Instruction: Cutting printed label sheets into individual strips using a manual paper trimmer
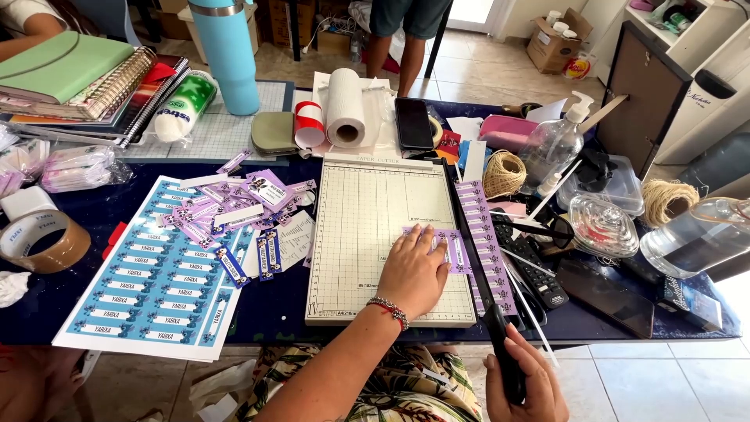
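A cream paper cutter (367,211) with a printed grid lies in the middle of the dark blue table. My left hand (412,273) presses flat on its right part, holding down a purple label strip (451,248) at the cutting edge. My right hand (522,375) grips the black handle of the cutter's blade arm (486,297) at the near right corner; the arm lies lowered along the board's right edge. More purple strips (478,219) lie just right of the blade.
A blue label sheet (144,281) and a heap of cut purple labels (234,207) lie left. Tape roll (39,242), paper towel roll (345,108), phone (413,123), twine ball (504,173), remote (531,270), bottles, notebooks and clear containers crowd the table. A person stands behind.
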